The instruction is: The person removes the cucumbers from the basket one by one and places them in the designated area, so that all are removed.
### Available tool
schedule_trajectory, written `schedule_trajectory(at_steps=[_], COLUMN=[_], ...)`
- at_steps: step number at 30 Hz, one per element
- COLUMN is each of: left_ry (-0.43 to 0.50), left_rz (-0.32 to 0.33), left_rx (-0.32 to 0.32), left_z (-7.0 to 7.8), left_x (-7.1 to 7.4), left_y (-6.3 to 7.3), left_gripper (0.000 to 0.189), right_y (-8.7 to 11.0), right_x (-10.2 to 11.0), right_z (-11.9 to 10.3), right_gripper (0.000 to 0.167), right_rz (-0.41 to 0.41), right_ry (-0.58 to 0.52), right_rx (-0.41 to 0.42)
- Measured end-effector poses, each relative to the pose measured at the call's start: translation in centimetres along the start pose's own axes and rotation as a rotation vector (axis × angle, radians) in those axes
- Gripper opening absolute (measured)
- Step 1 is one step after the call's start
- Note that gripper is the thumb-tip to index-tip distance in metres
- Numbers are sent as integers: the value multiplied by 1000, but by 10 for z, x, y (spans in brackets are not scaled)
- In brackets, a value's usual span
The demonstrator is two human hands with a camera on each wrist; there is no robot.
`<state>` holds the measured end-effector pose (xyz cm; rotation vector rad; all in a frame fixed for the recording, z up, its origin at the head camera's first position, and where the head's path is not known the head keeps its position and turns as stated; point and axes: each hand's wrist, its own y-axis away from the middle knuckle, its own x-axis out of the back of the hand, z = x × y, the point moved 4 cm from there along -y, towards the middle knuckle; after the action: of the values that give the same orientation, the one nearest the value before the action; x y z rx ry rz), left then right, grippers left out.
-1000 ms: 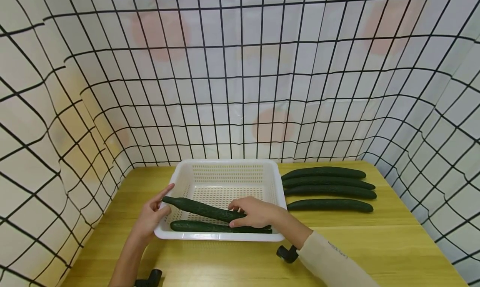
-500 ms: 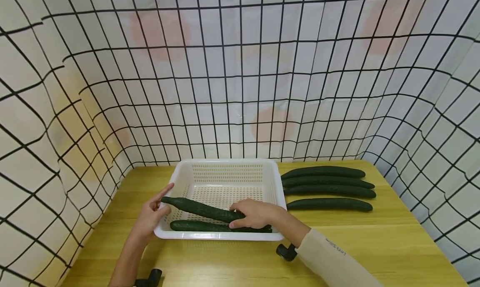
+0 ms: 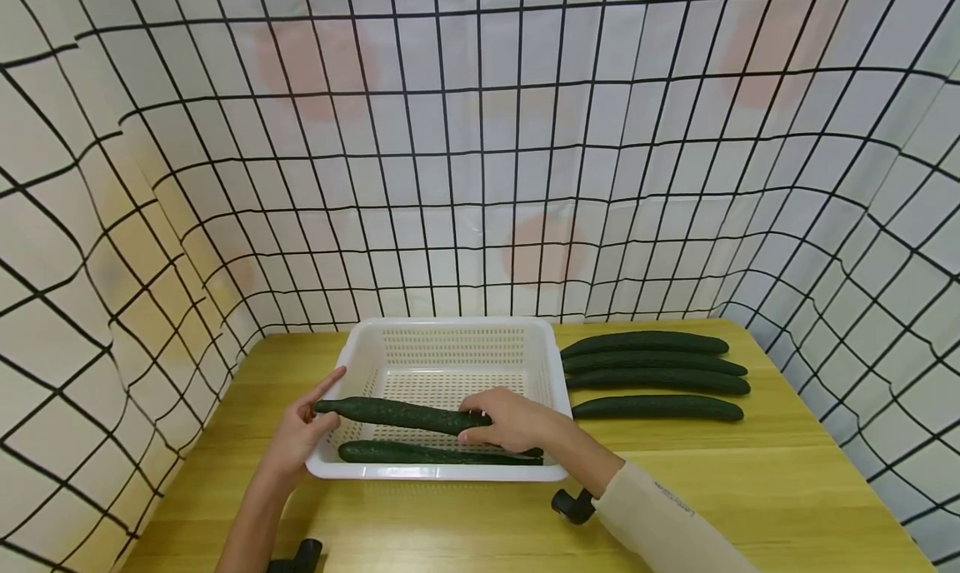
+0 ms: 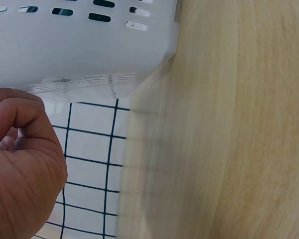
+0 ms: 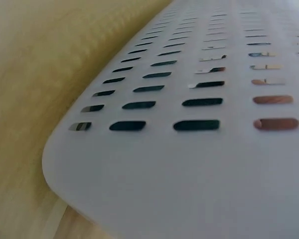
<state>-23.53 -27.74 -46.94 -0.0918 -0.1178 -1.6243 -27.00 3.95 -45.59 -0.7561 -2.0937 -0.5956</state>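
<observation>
In the head view my right hand (image 3: 513, 423) grips the right part of a long dark green cucumber (image 3: 401, 415), thumb on the near side and fingers on the far side. The cucumber slants across the front half of a white perforated plastic basket (image 3: 435, 471), and its thin tip reaches the left rim. My left hand (image 3: 298, 433) holds that rim, index finger and thumb lying over it either side of the tip. Nearer the front wall, a second cucumber (image 3: 420, 453) lies in the basket, its right part partly hidden. Curled fingers of the left hand (image 4: 25, 159) show beneath the basket wall (image 4: 79, 55).
Several cucumbers (image 3: 656, 381) lie side by side on the wooden table (image 3: 675, 490) right of the basket. A white wall with black grid lines (image 3: 480, 223) surrounds the table. Dark wrist mounts (image 3: 573, 506) sit under the forearms.
The gripped cucumber has shifted slightly left, its tip now lower and further over the rim, and a wider gap shows between it and the second cucumber. The left hand stays put.
</observation>
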Motion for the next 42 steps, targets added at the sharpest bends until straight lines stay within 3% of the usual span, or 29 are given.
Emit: schedule_trajectory(at_steps=[10,19,42], left_ry=[-23,-18,-50], left_rz=[10,18,38], left_rx=[11,24,12], left_z=[0,-1,0], left_x=[0,0,2], left_y=[-1,0,-3], left_gripper=[76,75,72], right_y=[9,13,26], right_x=[9,18,49], right_z=[-6,-6,-17], right_gripper=[55,50,47], right_rz=[134,254,343], right_ry=[-100,-124,-99], right_rx=[12,52,75])
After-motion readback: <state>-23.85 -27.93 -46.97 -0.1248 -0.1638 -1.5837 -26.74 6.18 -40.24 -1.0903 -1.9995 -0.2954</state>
